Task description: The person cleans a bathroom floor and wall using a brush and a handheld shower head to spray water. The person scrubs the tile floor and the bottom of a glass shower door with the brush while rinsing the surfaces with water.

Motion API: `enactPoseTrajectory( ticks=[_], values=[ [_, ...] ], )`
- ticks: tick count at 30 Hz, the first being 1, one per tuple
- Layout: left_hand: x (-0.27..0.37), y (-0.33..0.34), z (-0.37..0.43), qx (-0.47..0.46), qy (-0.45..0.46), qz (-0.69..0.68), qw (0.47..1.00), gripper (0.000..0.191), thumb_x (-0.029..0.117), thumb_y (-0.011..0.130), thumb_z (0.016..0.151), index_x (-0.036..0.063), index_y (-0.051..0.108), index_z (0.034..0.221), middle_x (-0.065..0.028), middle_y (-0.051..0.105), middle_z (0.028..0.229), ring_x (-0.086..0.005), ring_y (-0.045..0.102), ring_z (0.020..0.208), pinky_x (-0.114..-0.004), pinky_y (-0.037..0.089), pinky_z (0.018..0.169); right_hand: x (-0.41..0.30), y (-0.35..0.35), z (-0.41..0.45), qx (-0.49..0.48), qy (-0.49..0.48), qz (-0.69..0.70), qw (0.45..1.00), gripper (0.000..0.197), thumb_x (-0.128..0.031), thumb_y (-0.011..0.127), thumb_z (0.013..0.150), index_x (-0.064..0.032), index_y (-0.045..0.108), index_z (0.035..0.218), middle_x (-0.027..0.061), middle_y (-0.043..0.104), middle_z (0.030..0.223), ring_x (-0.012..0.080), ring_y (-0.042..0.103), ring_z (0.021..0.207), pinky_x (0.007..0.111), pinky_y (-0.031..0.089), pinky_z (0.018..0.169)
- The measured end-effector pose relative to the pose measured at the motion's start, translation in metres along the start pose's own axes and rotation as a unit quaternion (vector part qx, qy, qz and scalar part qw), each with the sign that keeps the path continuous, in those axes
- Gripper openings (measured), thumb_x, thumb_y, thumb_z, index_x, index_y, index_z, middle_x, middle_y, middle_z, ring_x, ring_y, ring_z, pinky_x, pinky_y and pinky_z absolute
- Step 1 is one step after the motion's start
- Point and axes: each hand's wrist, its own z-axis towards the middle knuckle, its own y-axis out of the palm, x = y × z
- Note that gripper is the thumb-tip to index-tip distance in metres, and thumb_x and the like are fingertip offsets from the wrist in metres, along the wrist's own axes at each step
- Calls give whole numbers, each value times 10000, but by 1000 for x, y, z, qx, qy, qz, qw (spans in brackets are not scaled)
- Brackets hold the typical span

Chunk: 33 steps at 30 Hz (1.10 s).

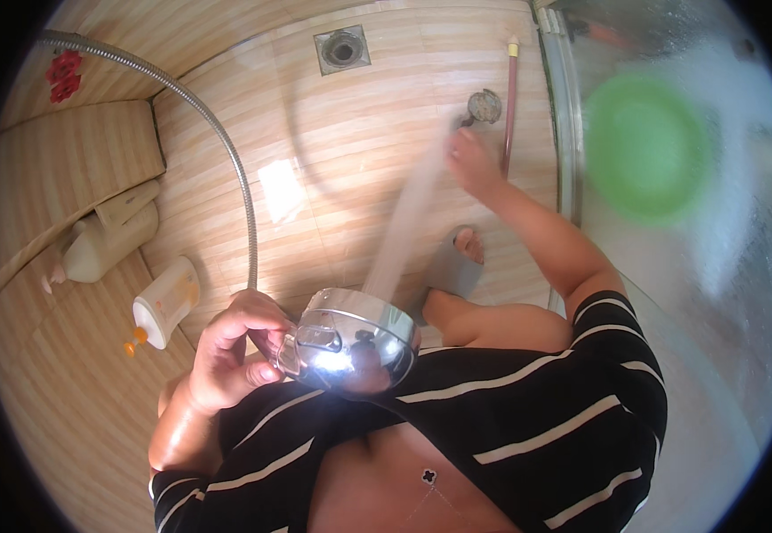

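Observation:
My left hand (236, 350) grips the neck of a chrome shower head (352, 343), tilted away from me. From its face a jet of water (409, 220) runs toward my right hand (474, 160). The fingers of that hand are closed at the dark edge of a round, corroded drain cover (484, 106); spray partly hides the grip. A flexible metal shower hose (229, 143) arcs from the upper left to my left hand. Beyond, in the tiled floor, a square floor drain (343, 50) shows an open, dark round hole.
At left are a white bottle with an orange pump (167, 300) and a beige pump bottle (116, 243). Red valve handles (64, 76) project from the wall. A reddish stick (511, 106) lies near the glass partition's frame (567, 133). Behind the glass is a green basin (649, 146). My foot wears a grey slipper (454, 266).

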Motion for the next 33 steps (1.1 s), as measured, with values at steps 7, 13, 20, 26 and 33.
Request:
enactPoseTrajectory(
  ticks=[7, 13, 20, 26, 33],
  values=[
    [3, 4, 12, -31, -26, 42, 998, 354, 209, 757, 796, 19, 615, 1059, -56, 545, 920, -144, 553, 777, -260, 470, 688, -81, -22, 7, -128, 284, 465, 829, 168, -175, 500, 892, -48, 598, 846, 82, 574, 799, 187, 528, 772, 324, 428, 694],
    [2, 10, 18, -78, -18, 50, 996, 340, 130, 754, 793, 39, 604, 1085, -55, 548, 940, -151, 562, 810, -271, 489, 697, -119, -57, 12, -185, 348, 474, 787, 183, -197, 523, 933, -39, 617, 936, -9, 553, 784, 94, 493, 741, 256, 423, 686],
    [-1, 11, 19, -76, -20, 36, 996, 331, 135, 745, 804, 41, 599, 1086, -53, 548, 944, -150, 563, 814, -275, 492, 704, -130, -65, 5, -196, 302, 465, 809, 208, -185, 523, 909, -35, 657, 961, 41, 618, 812, 140, 550, 764, 283, 445, 705],
    [-2, 12, 25, -82, -13, 34, 996, 332, 131, 746, 802, 39, 598, 1084, -54, 548, 943, -151, 565, 809, -274, 492, 703, -126, -63, 8, -174, 301, 463, 816, 207, -171, 523, 907, -23, 654, 967, 66, 623, 808, 147, 558, 771, 286, 447, 707],
    [0, 10, 27, -79, -15, 41, 996, 330, 132, 750, 798, 41, 599, 1076, -55, 548, 940, -150, 566, 799, -272, 490, 696, -126, -61, 6, -156, 262, 446, 841, 214, -207, 582, 893, -22, 672, 952, 107, 646, 859, 184, 589, 802, 301, 459, 739]
  ],
)
